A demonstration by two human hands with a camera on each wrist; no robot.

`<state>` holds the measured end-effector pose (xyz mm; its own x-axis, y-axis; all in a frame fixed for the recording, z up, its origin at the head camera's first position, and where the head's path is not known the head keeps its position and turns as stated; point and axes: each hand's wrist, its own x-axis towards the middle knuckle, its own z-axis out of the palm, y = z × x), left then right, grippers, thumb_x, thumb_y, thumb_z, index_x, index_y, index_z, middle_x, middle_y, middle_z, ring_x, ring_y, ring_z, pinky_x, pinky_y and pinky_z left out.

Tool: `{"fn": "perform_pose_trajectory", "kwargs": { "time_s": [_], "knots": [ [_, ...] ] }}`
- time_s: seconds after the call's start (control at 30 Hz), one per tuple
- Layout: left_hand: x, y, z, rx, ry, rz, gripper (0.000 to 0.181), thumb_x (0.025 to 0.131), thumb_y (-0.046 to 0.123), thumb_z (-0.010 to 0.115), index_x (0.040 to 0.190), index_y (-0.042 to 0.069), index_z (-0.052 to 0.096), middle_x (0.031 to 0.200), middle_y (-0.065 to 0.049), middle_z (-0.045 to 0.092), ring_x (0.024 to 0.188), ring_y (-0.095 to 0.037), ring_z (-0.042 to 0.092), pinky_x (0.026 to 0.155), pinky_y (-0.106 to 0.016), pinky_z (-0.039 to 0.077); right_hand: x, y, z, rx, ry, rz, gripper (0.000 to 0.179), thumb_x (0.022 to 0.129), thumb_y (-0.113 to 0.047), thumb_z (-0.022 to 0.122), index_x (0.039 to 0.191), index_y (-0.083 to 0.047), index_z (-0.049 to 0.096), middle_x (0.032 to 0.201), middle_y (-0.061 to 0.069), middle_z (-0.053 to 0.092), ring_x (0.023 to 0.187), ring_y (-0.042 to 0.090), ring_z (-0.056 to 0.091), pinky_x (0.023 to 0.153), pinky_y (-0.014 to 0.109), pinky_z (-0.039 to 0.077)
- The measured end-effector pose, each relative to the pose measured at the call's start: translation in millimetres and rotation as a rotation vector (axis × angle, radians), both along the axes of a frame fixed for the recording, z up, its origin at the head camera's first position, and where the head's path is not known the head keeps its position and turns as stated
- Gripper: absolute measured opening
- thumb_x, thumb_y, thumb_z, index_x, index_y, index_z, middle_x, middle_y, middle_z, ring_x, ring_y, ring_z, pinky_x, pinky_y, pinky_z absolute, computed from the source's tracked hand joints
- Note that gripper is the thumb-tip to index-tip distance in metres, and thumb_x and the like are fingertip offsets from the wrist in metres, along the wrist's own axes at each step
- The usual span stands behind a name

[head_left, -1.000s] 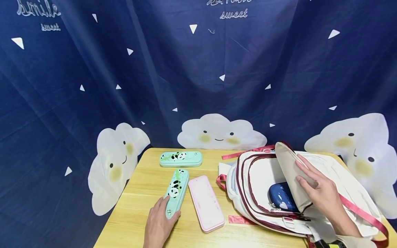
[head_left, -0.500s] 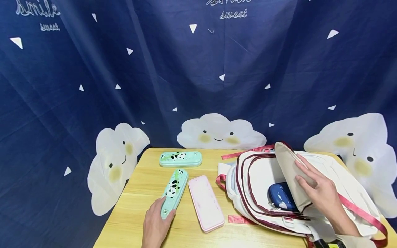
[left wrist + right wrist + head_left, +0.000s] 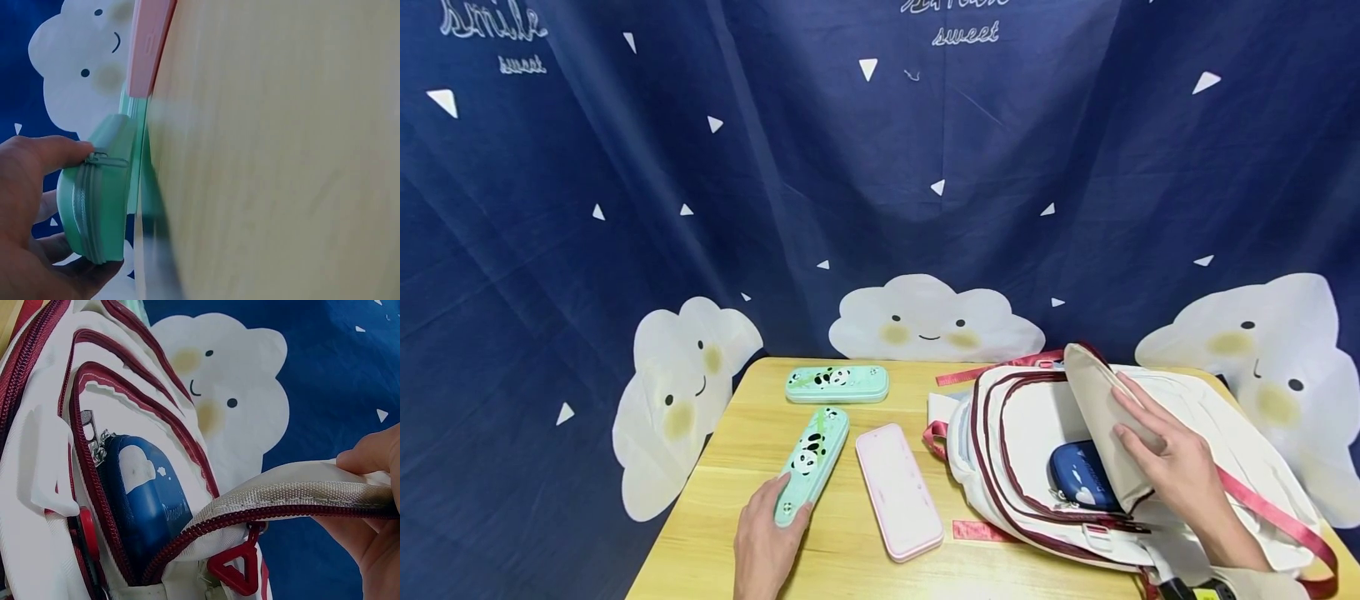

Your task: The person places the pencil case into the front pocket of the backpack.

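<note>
My left hand (image 3: 767, 533) holds the near end of a mint-green zippered pencil case (image 3: 812, 454) with pandas on its lid. In the left wrist view, thumb and fingers span the zippered end of this pencil case (image 3: 100, 200), close over the table. At the right, my right hand (image 3: 1183, 471) grips the beige pocket flap (image 3: 1105, 417) of a white backpack (image 3: 1247, 442) and keeps it folded back. Thumb and fingers pinch the edge of that flap (image 3: 300, 487) in the right wrist view. Inside the opened pocket sits a dark blue zippered case (image 3: 1078, 475), partly hidden by the flap.
A second mint panda pencil case (image 3: 837, 387) lies at the back left of the wooden table (image 3: 715, 517). Between the left hand and the backpack lies a pink-edged white case (image 3: 898, 492). Red straps (image 3: 1277, 517) trail from the backpack. A blue cloud-print curtain (image 3: 820, 167) hangs behind.
My left hand has moved slightly left and toward me, and the mint pencil case has shifted and turned a little with it. The right hand and the flap have stayed still.
</note>
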<state>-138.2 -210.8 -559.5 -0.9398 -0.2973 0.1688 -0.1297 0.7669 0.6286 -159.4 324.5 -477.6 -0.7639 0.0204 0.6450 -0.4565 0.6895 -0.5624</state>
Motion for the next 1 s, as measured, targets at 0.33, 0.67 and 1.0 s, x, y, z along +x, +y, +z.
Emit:
{"fn": "perform_pose_trajectory", "kwargs": {
  "time_s": [0.33, 0.67, 1.0],
  "knots": [
    [-1.3, -6.3, 8.6, -0.007, 0.048, -0.036, 0.058, 0.093, 0.031, 0.084, 0.147, 0.013, 0.069, 0.152, -0.019, 0.063, 0.136, -0.043, 0.060, 0.111, -0.062, 0.049, 0.4, -1.7, 0.7, -0.002, -0.026, -0.012, 0.066, 0.087, 0.015, 0.079, 0.148, -0.008, 0.068, 0.165, -0.006, 0.055, 0.149, -0.018, 0.039, 0.114, -0.002, 0.027],
    [-9.3, 0.0, 24.6, 0.039, 0.008, -0.106, 0.061, 0.094, 0.037, 0.085, 0.149, 0.019, 0.068, 0.159, -0.012, 0.060, 0.144, -0.038, 0.057, 0.116, -0.062, 0.047, 1.1, -1.4, 1.1, 0.006, -0.014, -0.020, 0.065, 0.087, 0.014, 0.079, 0.148, -0.008, 0.068, 0.164, -0.005, 0.056, 0.148, -0.019, 0.039, 0.115, -0.002, 0.027],
    [-17.8, 11.6, 30.7, 0.058, 0.057, -0.165, 0.060, 0.091, 0.031, 0.089, 0.147, 0.021, 0.070, 0.158, -0.009, 0.062, 0.142, -0.034, 0.058, 0.113, -0.057, 0.049, 1.2, -1.8, 2.4, 0.011, -0.004, -0.017, 0.065, 0.087, 0.015, 0.078, 0.148, -0.006, 0.068, 0.164, 0.001, 0.057, 0.147, -0.019, 0.039, 0.115, -0.002, 0.027]
  ]
}}
